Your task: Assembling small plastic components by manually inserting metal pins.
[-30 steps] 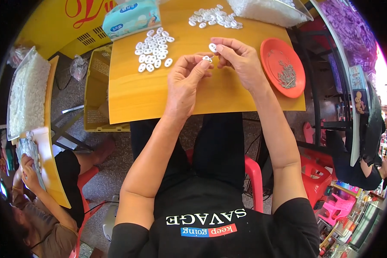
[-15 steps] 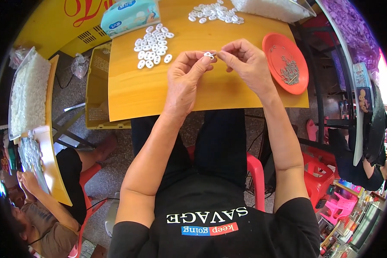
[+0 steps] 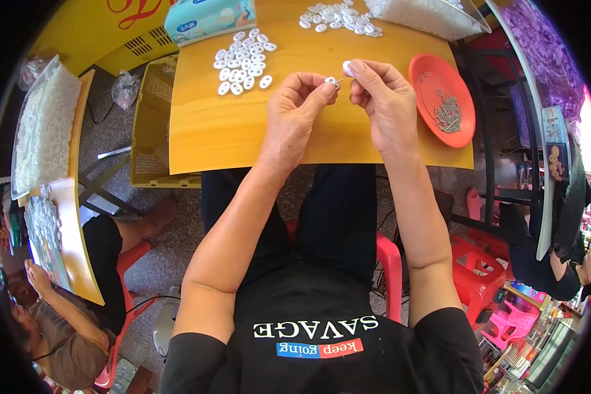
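Over the yellow table point(image 3: 243, 131), my left hand point(image 3: 299, 111) pinches a small white plastic piece with a thin metal pin point(image 3: 331, 81) between thumb and forefinger. My right hand point(image 3: 384, 98) holds another small white oval piece point(image 3: 347, 67) at its fingertips, just right of and above the left hand's piece. The two pieces are close together but apart. A pile of white oval pieces point(image 3: 244, 60) lies on the table to the left of my hands. An orange plate point(image 3: 420, 72) with small metal pins point(image 3: 448, 111) sits to the right of my right hand.
A second pile of white pieces point(image 3: 338, 16) and a clear bag of them point(image 3: 433, 14) lie at the table's far edge, beside a blue tissue pack point(image 3: 207, 17). A yellow crate point(image 3: 152, 118) stands left. Another person point(image 3: 59, 328) works at a table at lower left. Red stools point(image 3: 469, 269) stand right.
Both hands have shifted slightly nearer to me over the table. The right hand now holds its white piece a little apart from the left hand's piece.
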`<action>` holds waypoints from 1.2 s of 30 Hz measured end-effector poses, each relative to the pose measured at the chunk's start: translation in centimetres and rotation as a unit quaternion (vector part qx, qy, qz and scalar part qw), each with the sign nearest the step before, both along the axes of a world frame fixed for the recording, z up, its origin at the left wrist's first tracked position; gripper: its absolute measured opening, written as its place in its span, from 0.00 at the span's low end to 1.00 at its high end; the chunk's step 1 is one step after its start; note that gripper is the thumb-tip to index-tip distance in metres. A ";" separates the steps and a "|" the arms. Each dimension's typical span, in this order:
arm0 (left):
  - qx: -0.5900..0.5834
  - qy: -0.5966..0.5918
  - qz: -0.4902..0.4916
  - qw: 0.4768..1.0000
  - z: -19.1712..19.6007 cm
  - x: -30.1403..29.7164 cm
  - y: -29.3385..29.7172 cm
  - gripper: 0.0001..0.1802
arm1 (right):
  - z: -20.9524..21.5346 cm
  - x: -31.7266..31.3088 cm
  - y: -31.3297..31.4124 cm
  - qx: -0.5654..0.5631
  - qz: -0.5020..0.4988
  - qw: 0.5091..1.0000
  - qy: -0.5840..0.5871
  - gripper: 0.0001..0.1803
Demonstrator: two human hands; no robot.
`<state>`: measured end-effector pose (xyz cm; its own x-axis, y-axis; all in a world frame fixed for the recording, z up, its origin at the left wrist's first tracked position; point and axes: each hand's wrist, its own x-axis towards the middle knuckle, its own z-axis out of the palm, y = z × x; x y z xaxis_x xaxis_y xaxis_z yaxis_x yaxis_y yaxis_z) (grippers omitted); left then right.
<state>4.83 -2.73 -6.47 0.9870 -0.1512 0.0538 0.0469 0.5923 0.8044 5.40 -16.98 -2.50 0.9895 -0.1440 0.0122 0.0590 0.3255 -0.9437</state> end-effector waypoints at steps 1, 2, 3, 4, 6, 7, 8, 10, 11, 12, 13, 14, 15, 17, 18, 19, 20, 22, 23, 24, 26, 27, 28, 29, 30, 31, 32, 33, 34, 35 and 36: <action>0.000 -0.006 -0.002 1.000 -0.1 0.0 0.0 0.07 | -0.1 0.0 0.3 0.000 0.002 1.000 0.000 0.09; -0.001 -0.005 -0.001 1.000 -0.1 0.0 0.0 0.07 | -0.2 -0.1 0.5 -0.001 -0.002 1.000 0.001 0.09; -0.004 -0.006 0.001 1.000 -0.1 0.0 0.0 0.07 | -0.2 -0.2 0.7 -0.002 -0.006 1.000 0.001 0.09; -0.007 -0.006 0.002 1.000 0.0 0.0 0.0 0.07 | -0.3 -0.3 0.8 -0.003 -0.004 1.000 0.002 0.09; -0.013 -0.007 0.005 1.000 -0.1 0.0 0.0 0.07 | -0.4 -0.5 1.1 -0.002 -0.010 1.000 -0.003 0.09; -0.019 -0.008 0.006 1.000 -0.1 0.0 0.0 0.07 | -0.4 -0.5 1.2 -0.003 -0.008 1.000 -0.002 0.09; -0.020 -0.007 0.007 1.000 0.0 0.0 0.0 0.07 | -0.4 -0.6 1.2 -0.002 -0.012 1.000 -0.002 0.09; -0.015 -0.008 0.008 1.000 0.1 0.0 0.0 0.07 | -0.4 -0.7 1.3 -0.001 -0.016 1.000 -0.002 0.09; -0.016 -0.008 0.009 1.000 0.1 0.0 0.0 0.07 | -0.4 -0.7 1.4 -0.009 -0.022 1.000 -0.007 0.09; -0.015 -0.007 0.011 1.000 0.1 0.0 0.0 0.07 | -0.4 -0.7 1.5 -0.017 -0.029 0.999 -0.011 0.09; -0.014 -0.006 0.013 1.000 0.1 0.0 0.0 0.07 | -0.4 -0.7 1.6 -0.018 -0.028 0.999 -0.011 0.09; -0.014 -0.005 0.014 1.000 0.0 0.0 0.1 0.07 | -0.4 -0.7 1.8 -0.032 -0.037 0.999 -0.022 0.09; -0.011 -0.007 0.014 1.000 0.0 0.1 0.1 0.07 | -0.4 -0.7 2.0 -0.046 -0.047 0.997 -0.033 0.09; -0.009 -0.009 0.015 1.000 0.0 0.1 0.0 0.07 | -0.3 -0.7 2.1 -0.052 -0.053 0.996 -0.038 0.09; -0.008 -0.006 0.015 1.000 0.0 0.0 0.0 0.07 | -0.3 -0.7 2.1 -0.058 -0.061 0.996 -0.043 0.10; -0.007 -0.004 0.016 1.000 0.1 0.0 -0.1 0.07 | -0.2 -0.7 2.0 -0.058 -0.062 0.995 -0.043 0.10; -0.006 -0.004 0.017 1.000 0.1 0.0 -0.1 0.07 | -0.2 -0.6 2.0 -0.060 -0.063 0.995 -0.046 0.10; -0.017 0.000 0.016 1.000 0.1 0.0 0.0 0.07 | -0.3 -0.6 2.0 -0.061 -0.063 0.995 -0.049 0.10; -0.017 -0.001 0.018 1.000 0.1 0.0 0.0 0.07 | -0.3 -0.7 2.0 -0.062 -0.058 0.995 -0.049 0.09; -0.017 0.000 0.017 1.000 0.1 0.0 0.0 0.07 | -0.3 -0.7 2.1 -0.064 -0.054 0.995 -0.048 0.09; -0.017 0.000 0.017 1.000 0.0 0.0 0.1 0.07 | -0.3 -0.7 2.2 -0.066 -0.056 0.995 -0.049 0.09; -0.019 0.001 0.017 1.000 0.0 0.0 0.0 0.07 | -0.3 -0.8 2.2 -0.069 -0.059 0.995 -0.049 0.09; -0.021 0.003 0.017 1.000 -0.1 0.0 0.0 0.07 | -0.3 -0.8 2.2 -0.069 -0.058 0.995 -0.049 0.09; -0.022 0.003 0.017 1.000 -0.1 0.0 0.0 0.07 | -0.3 -0.8 2.3 -0.078 -0.057 0.994 -0.056 0.09; -0.023 0.002 0.017 1.000 -0.1 0.1 0.1 0.07 | -0.3 -0.9 2.3 -0.086 -0.056 0.993 -0.062 0.09; -0.024 0.002 0.017 1.000 -0.1 0.1 0.1 0.07 | -0.3 -0.9 2.3 -0.086 -0.056 0.993 -0.062 0.09; -0.025 0.002 0.017 1.000 -0.1 0.1 0.1 0.07 | -0.4 -1.0 2.4 -0.106 -0.059 0.991 -0.064 0.09; -0.026 0.004 0.018 0.999 0.0 0.1 0.1 0.07 | -0.4 -1.1 2.4 -0.125 -0.063 0.988 -0.067 0.08; -0.028 0.005 0.019 0.999 0.0 0.1 0.0 0.07 | -0.3 -1.1 2.4 -0.126 -0.063 0.988 -0.067 0.08; -0.028 0.005 0.018 0.999 0.0 0.1 0.0 0.07 | -0.3 -1.2 2.4 -0.130 -0.063 0.987 -0.063 0.09; -0.031 0.008 0.020 0.999 0.0 0.1 -0.1 0.07 | -0.2 -1.2 2.4 -0.135 -0.064 0.987 -0.060 0.09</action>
